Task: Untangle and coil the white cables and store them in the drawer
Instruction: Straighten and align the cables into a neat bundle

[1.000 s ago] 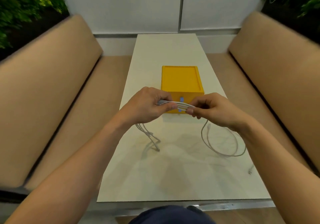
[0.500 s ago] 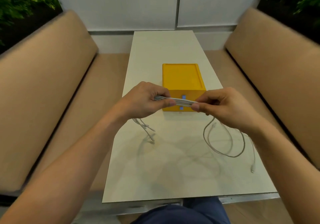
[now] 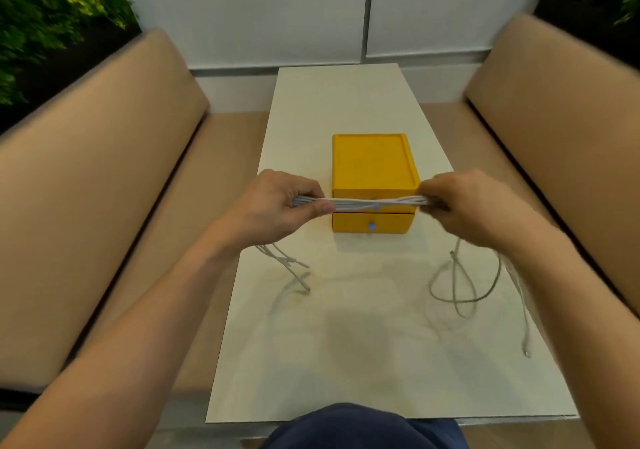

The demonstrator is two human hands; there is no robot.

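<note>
The left grip and right grip each clamp one end of the white cables, which stretch as a straight bundle between them. Loose tails hang below both grips onto the worktop. Just beyond the grips, the yellow drawer box stands with both drawers closed. By my judgement the coiling is hardly begun, and opening a drawer and storing the cables remain.

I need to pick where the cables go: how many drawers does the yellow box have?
2. The upper drawer sits right behind the stretched white cables; the lower drawer lies directly under it. Both are shut. The yellow box hides its other sides.
</note>
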